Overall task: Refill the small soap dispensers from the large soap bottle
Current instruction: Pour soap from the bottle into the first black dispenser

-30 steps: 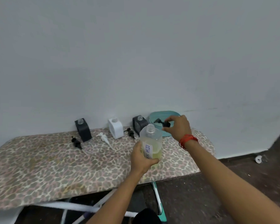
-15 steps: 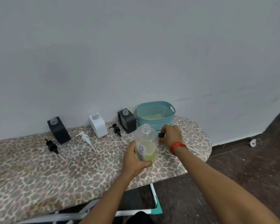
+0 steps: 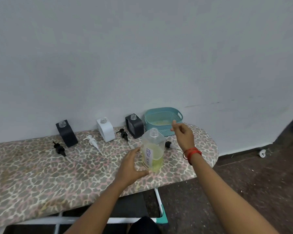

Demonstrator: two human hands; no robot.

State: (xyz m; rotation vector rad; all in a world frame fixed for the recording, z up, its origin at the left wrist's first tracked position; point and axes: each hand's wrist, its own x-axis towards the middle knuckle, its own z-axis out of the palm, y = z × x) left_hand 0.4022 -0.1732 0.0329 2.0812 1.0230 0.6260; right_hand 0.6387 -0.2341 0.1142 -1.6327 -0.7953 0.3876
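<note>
The large soap bottle (image 3: pixel 153 149) stands uncapped on the leopard-print board (image 3: pixel 41 174). It is clear, labelled "DISH SOAP", with yellow-green liquid in its lower part. My left hand (image 3: pixel 131 168) cups loosely around its left side, fingers spread, thumb at the base. My right hand (image 3: pixel 183 136) hovers empty to the upper right of the bottle, above a black pump cap (image 3: pixel 168 144) lying on the board. Three small open dispensers stand along the wall: black (image 3: pixel 66 133), white (image 3: pixel 106 129), black (image 3: pixel 134 125).
Pumps lie in front of the dispensers: black (image 3: pixel 59 148), white (image 3: pixel 93 142), black (image 3: pixel 123 134). A teal basket (image 3: pixel 164 114) sits at the back right against the wall. The board's rounded end is at the right; a small white object (image 3: pixel 262 153) lies on the floor.
My right hand laid the black pump cap on the board beside the bottle and lifted away empty. My left hand loosened its grip on the bottle.
</note>
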